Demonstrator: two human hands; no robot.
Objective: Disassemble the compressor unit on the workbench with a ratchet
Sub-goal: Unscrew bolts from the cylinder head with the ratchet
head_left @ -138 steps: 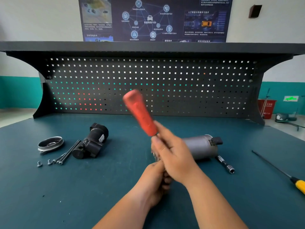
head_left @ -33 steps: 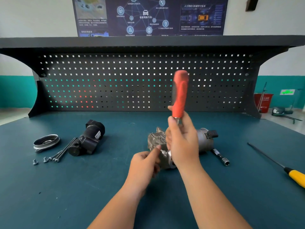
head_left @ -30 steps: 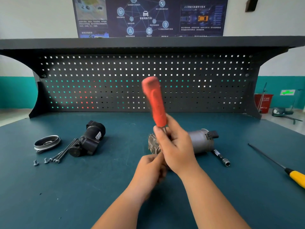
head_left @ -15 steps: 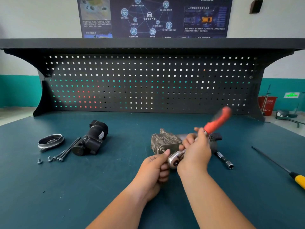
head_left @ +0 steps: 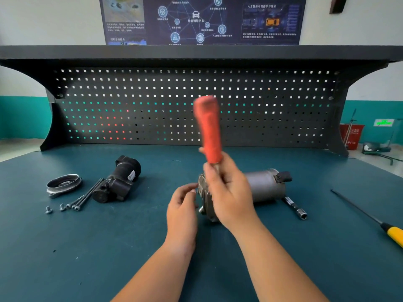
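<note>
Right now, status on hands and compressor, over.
Right hand grips ratchet, handle up, blurred. Left hand loose beside compressor, holding nothing seen. No obstruction.

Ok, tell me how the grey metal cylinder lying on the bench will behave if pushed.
The grey metal compressor cylinder lies on its side, so it would probably roll, though its black connector tab may stop it. All metal, it is likely heavy and rigid.

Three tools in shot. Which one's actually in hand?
The red-handled ratchet, gripped by the right hand, upright at the compressor. The yellow-handled screwdriver and the extension bar lie untouched on the bench.
</note>
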